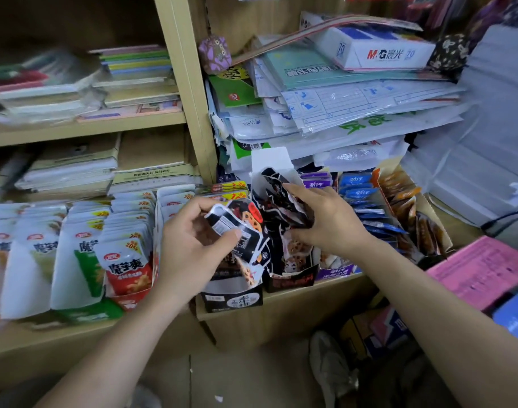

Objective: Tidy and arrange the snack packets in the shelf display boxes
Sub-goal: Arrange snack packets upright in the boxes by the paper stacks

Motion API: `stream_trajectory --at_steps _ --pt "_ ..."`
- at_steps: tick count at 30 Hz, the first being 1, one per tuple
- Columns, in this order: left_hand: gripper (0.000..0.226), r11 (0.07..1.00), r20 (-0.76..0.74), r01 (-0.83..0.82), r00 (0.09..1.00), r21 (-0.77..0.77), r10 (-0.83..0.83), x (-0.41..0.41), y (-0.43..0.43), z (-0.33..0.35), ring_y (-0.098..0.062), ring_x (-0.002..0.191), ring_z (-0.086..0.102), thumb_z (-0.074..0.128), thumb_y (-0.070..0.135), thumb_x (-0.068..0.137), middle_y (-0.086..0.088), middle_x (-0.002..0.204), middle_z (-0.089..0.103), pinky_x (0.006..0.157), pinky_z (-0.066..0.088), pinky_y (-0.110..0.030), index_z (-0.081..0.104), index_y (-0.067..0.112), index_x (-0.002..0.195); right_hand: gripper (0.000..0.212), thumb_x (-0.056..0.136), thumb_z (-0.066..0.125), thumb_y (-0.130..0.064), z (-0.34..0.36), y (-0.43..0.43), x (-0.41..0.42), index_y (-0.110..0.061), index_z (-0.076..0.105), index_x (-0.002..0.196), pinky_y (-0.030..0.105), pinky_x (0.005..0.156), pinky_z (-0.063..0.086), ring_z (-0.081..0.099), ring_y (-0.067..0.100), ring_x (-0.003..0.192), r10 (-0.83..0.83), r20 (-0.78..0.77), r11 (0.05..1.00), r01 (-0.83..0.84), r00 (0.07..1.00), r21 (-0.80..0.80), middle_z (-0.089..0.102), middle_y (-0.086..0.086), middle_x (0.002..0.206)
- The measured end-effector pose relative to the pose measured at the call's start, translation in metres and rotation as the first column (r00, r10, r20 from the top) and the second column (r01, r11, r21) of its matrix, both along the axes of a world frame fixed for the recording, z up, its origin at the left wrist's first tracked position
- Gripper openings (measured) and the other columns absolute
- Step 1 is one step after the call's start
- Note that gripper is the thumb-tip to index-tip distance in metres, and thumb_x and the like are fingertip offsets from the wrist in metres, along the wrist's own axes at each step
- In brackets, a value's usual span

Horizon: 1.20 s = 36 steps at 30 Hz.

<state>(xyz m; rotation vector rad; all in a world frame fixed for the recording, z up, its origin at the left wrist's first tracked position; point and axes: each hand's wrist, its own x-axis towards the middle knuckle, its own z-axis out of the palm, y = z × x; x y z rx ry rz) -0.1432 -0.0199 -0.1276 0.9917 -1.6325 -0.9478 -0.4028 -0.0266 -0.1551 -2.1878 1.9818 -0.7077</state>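
Note:
My left hand (193, 240) grips a small stack of black snack packets (237, 228) printed with lotus-root slices, held above a black display box (232, 300) at the shelf's front edge. My right hand (322, 222) clutches another bunch of black packets (284, 201) over the neighbouring black box (293, 279), whose white back flap (271, 159) stands up behind. More black packets lie jumbled between the two hands.
White boxes with red and green konjac packets (125, 260) fill the shelf to the left. Purple (316, 179), blue (360, 195) and orange (405, 201) packet boxes stand to the right. Piled papers (340, 107) overhang from above. Pink sheets (478, 269) lie at far right.

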Motion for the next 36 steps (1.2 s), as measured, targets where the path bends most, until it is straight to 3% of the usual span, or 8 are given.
stream_trajectory --at_steps 5,7,11,18,23,25,29,36 --pt "0.033 0.997 0.007 0.046 0.999 0.064 -0.046 0.017 0.008 0.003 -0.017 0.083 0.072 0.083 -0.003 0.077 0.003 0.086 0.074 0.078 0.06 -0.044 0.065 0.021 0.09 0.07 0.086 0.075 -0.023 0.01 0.007 -0.001 -0.027 0.045 0.15 0.014 0.058 0.039 0.054 -0.009 0.06 0.028 0.179 0.999 -0.035 0.983 0.034 0.065 -0.012 0.087" --pt "0.033 0.993 -0.008 0.071 0.997 0.092 -0.071 0.021 0.013 0.003 -0.015 0.084 0.072 0.085 -0.002 0.074 0.003 0.087 0.074 0.076 0.06 -0.034 0.065 0.016 0.093 0.076 0.085 0.074 -0.032 0.008 0.014 0.007 -0.026 0.04 0.153 0.016 0.06 0.04 0.058 -0.004 0.067 0.014 0.188 0.999 -0.023 0.982 0.049 0.059 -0.017 0.081" --pt "0.032 0.99 -0.004 0.032 0.999 0.137 -0.032 0.032 0.021 -0.001 -0.02 0.087 0.073 0.081 -0.003 0.078 0.001 0.091 0.075 0.072 0.059 -0.03 0.066 0.014 0.1 0.107 0.07 0.075 -0.066 -0.007 0.015 0.035 -0.023 0.027 0.155 0.049 0.099 0.046 0.052 0.041 0.122 -0.09 -0.168 0.996 0.091 0.982 0.0 0.046 0.005 0.152" --pt "0.027 0.96 0.112 -0.137 0.987 0.245 0.112 0.051 0.034 -0.021 -0.012 0.075 0.072 0.084 0.005 0.078 0.007 0.088 0.077 0.072 0.062 -0.036 0.067 0.017 0.094 0.053 0.081 0.07 -0.023 -0.009 0.003 0.056 -0.012 0.053 0.13 0.033 0.059 0.037 0.068 0.038 0.082 -0.232 -0.242 0.962 0.185 0.942 -0.203 0.066 0.009 0.111" --pt "0.026 0.949 0.087 -0.136 0.989 0.285 0.116 0.046 0.044 -0.022 -0.014 0.069 0.071 0.082 -0.001 0.079 0.001 0.083 0.078 0.066 0.06 -0.038 0.067 0.014 0.095 0.033 0.091 0.065 -0.019 0.0 0.0 0.047 -0.013 0.061 0.123 0.036 0.058 0.046 0.063 0.039 0.069 -0.226 -0.085 0.966 0.212 0.97 -0.147 0.065 0.011 0.076" --pt "0.027 0.954 0.078 -0.136 0.99 0.268 0.12 0.043 0.047 -0.021 -0.011 0.069 0.07 0.082 -0.002 0.078 0.002 0.083 0.078 0.062 0.058 -0.031 0.068 0.013 0.096 0.008 0.091 0.069 -0.019 0.006 0.003 0.032 -0.012 0.065 0.092 0.03 0.052 0.037 0.045 0.027 0.048 -0.271 0.068 0.949 0.279 0.96 -0.148 0.047 0.001 0.052" --pt "0.031 0.962 0.102 -0.111 0.991 0.251 0.088 0.039 0.051 -0.019 -0.009 0.08 0.073 0.084 0.003 0.076 0.007 0.089 0.078 0.07 0.056 -0.026 0.069 0.017 0.099 0.057 0.09 0.074 -0.022 0.015 0.011 0.015 -0.016 0.027 0.057 0.024 0.042 0.015 0.017 0.013 0.044 -0.287 0.383 0.907 0.377 0.878 -0.186 0.025 -0.002 0.045" --pt "0.029 0.952 0.031 -0.082 0.997 0.295 0.076 0.039 0.057 -0.009 -0.015 0.076 0.074 0.082 0.0 0.078 0.001 0.088 0.078 0.063 0.057 -0.03 0.069 0.014 0.099 0.022 0.09 0.075 -0.026 0.033 0.059 0.017 -0.013 0.069 0.073 0.042 0.048 0.049 0.053 0.02 0.05 -0.17 0.544 0.89 0.365 0.822 -0.273 0.069 0.001 0.063"
